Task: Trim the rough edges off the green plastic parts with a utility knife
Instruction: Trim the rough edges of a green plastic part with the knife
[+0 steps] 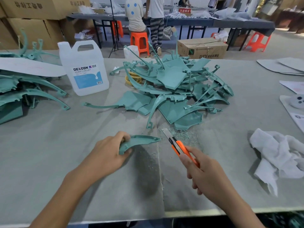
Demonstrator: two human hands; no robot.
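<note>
My left hand [108,152] grips a curved green plastic part [139,141] by its wide end, the pointed tip aimed right, just above the table. My right hand [202,170] holds an orange utility knife [180,148] with the blade extended up and to the left. The blade tip sits a short way right of the part's tip, not touching it. Thin green shavings [184,135] lie on the cloth behind the knife. A big heap of green parts [177,89] is piled at the table's middle.
A second stack of green parts [24,89] fills the left side, next to a white Dexcon jug [85,69]. A crumpled white cloth [279,155] lies at the right. Papers and grey sheets [283,65] sit far right. People and orange stools [139,41] stand behind the table.
</note>
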